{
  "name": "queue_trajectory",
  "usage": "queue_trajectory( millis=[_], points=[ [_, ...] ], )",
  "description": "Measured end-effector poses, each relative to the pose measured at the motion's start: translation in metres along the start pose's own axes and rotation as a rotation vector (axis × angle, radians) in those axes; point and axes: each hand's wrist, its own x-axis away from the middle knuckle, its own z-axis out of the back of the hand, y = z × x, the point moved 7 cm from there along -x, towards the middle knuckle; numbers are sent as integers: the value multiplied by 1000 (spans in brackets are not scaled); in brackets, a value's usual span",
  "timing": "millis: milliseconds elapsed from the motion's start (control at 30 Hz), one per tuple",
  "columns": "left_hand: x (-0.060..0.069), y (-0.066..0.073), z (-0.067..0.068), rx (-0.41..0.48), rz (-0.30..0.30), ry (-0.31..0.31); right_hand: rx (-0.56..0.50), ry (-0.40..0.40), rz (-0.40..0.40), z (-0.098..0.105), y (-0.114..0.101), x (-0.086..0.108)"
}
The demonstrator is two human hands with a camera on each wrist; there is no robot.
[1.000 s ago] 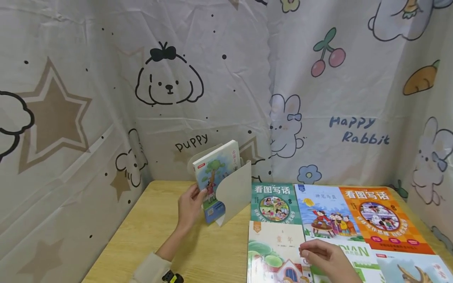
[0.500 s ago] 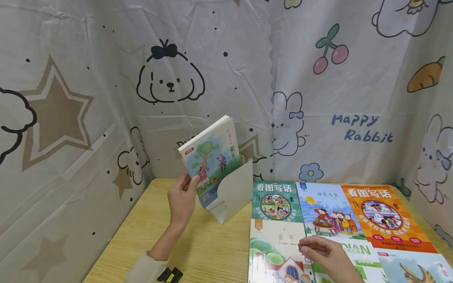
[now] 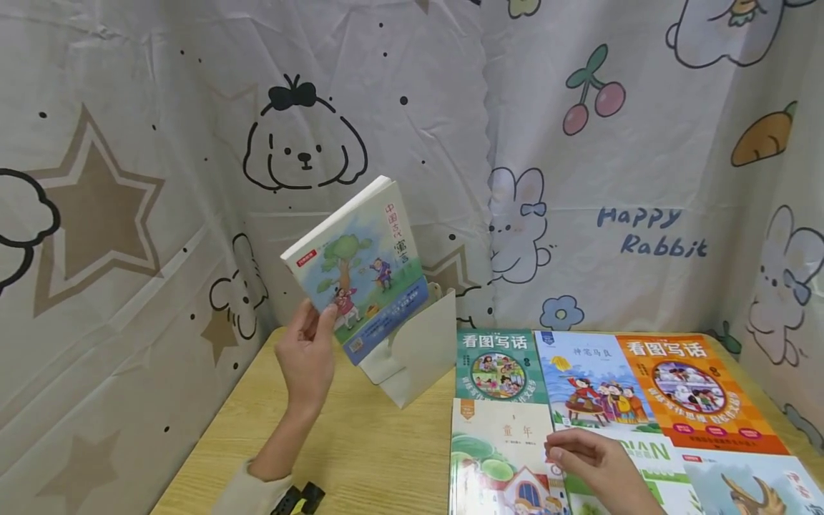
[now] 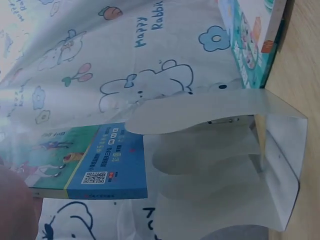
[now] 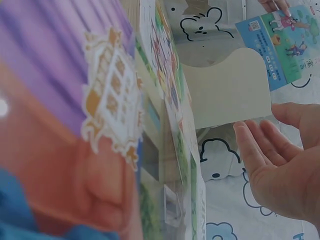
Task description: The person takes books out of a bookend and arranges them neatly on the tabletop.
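My left hand [image 3: 305, 361] grips a paperback picture-cover book [image 3: 363, 268] by its left edge, thumb on the front cover. The book tilts leftward above a cream bookend-style holder [image 3: 428, 350] on the table. From the left wrist, the book's blue lower end [image 4: 112, 160] appears outside the holder's curved panels [image 4: 200, 115]. My right hand [image 3: 599, 465] hovers over the books at right, fingers loosely bent, holding nothing. A closer look from the right wrist shows that hand [image 5: 287, 160] with thumb and fingers apart, near the line of sight to the holder.
Several books lie face up at right: a green one [image 3: 498, 368], a blue one [image 3: 595, 386], an orange one [image 3: 695, 390], a cream one [image 3: 505, 458] and others partly under my right hand. A printed curtain [image 3: 399, 136] rises behind the wooden table [image 3: 373, 458].
My left hand has drawn the book up and leftward out of the holder, so its blue lower band now shows. The holder and my right hand stay nearly in place.
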Motion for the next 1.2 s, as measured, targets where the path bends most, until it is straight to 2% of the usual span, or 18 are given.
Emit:
queue_trajectory(
  millis=[67, 300, 400, 633, 867, 1000, 1200],
  points=[
    [-2, 5, 2, 16, -6, 7, -5, 2, 9, 0, -1, -1],
    [-4, 29, 4, 64, -93, 31, -21, 26, 35, 2, -9, -3],
    [-3, 39, 5, 76, -110, 24, -5, 53, 46, 3, -13, -3],
    [2, 56, -1, 98, -125, -55, 10, 165, 49, 6, -22, -5],
    [11, 61, -11, 124, -153, -149, -22, 194, 85, 5, -38, -5],
    [18, 58, -19, 152, -126, -202, 11, 217, 135, 8, -50, -4],
    [28, 53, -29, 196, -40, -292, 62, 231, 282, 12, -77, -3]
  ],
)
